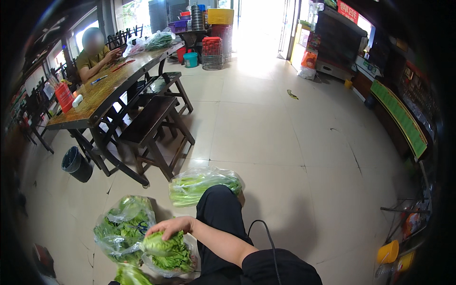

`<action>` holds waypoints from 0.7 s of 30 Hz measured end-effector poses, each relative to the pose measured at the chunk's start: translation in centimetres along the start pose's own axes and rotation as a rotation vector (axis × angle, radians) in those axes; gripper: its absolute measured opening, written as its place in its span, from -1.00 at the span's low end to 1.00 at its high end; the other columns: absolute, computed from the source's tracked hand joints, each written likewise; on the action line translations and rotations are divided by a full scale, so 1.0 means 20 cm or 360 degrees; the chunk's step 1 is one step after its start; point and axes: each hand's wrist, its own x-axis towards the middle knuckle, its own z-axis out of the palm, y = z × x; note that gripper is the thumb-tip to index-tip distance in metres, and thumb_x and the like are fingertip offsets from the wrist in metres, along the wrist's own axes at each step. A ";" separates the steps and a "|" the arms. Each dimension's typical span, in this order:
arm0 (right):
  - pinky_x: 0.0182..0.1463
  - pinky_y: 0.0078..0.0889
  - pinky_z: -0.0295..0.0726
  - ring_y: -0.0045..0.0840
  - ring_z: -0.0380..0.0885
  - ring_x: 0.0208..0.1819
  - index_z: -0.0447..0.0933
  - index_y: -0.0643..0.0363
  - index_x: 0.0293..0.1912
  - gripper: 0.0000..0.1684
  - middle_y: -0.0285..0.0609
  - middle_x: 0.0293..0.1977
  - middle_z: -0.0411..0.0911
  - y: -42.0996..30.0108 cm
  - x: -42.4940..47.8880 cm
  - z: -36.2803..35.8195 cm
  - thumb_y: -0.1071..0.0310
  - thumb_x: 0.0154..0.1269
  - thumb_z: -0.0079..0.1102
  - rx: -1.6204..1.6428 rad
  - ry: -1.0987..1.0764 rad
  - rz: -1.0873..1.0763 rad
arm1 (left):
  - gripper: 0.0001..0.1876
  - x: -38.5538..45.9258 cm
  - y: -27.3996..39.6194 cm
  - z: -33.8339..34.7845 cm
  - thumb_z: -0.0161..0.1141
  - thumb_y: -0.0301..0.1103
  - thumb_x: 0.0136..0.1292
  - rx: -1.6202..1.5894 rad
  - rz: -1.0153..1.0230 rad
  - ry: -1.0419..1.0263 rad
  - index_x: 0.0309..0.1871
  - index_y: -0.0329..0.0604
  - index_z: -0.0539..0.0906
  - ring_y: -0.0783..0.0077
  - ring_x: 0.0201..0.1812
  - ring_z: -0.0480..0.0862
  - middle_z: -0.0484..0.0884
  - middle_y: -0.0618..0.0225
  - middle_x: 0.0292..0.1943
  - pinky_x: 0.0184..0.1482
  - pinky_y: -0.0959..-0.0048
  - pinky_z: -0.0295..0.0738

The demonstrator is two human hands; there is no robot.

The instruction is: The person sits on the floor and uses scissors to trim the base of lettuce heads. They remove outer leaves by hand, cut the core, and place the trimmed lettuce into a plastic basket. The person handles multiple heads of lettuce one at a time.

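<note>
My right hand (174, 226) reaches across my knee and grips a head of green leaf lettuce (158, 244) from above. That lettuce lies at a clear plastic bag (190, 262) with more leaves, low in the picture. Left of the hand, a larger clear bag of leafy greens (123, 228) stands on the floor, with dark-handled scissors (141, 227) on top. Another lettuce (131, 275) shows at the bottom edge. Beyond my knee lies a clear bag of long-stalked green vegetables (188, 187). My left hand is out of view.
A dark wooden bench (151, 119) and long table (107, 87) stand ahead left, beside a black waste bin (76, 164). A seated person (93, 57) is at the table's far side. A black cable (270, 238) hangs near my right arm. Yellow buckets (387, 251) stand at right.
</note>
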 end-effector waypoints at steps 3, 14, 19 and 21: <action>0.21 -0.39 0.48 -0.49 0.47 0.16 0.09 0.25 0.41 0.06 -0.09 0.25 0.35 0.05 0.01 -0.04 0.14 0.01 0.42 0.0505 0.0274 -0.0163 | -0.10 0.00 -0.04 0.02 0.29 -0.29 0.03 -0.0185 0.0053 0.0131 0.47 -0.16 0.09 0.18 0.14 0.51 0.42 0.15 0.24 0.14 0.18 0.46; 0.31 -0.21 0.42 -0.37 0.54 0.10 0.44 0.17 0.19 -0.39 -0.11 0.08 0.55 0.16 0.11 -0.01 0.05 0.26 0.28 0.1243 0.0373 -0.0476 | -0.14 0.01 -0.19 0.06 0.25 -0.16 0.09 -0.0890 0.0324 0.0495 0.45 -0.18 0.13 0.16 0.11 0.53 0.44 0.13 0.23 0.09 0.13 0.50; 0.16 -0.24 0.57 -0.43 0.58 0.05 0.22 0.19 0.34 -0.26 -0.09 0.08 0.52 0.17 0.09 0.03 0.25 0.24 0.26 0.0833 0.0356 -0.0173 | -0.15 0.00 -0.26 0.06 0.23 -0.10 0.11 -0.1184 0.0473 0.0586 0.45 -0.18 0.15 0.14 0.09 0.54 0.44 0.12 0.23 0.06 0.11 0.51; 0.23 -0.33 0.48 -0.45 0.50 0.15 0.02 0.26 0.42 -0.05 -0.08 0.18 0.41 0.19 0.09 0.00 0.34 0.14 0.30 0.0824 0.0312 -0.0040 | -0.15 0.00 -0.27 0.05 0.22 -0.07 0.12 -0.1281 0.0541 0.0606 0.45 -0.19 0.15 0.14 0.09 0.55 0.45 0.12 0.23 0.05 0.10 0.52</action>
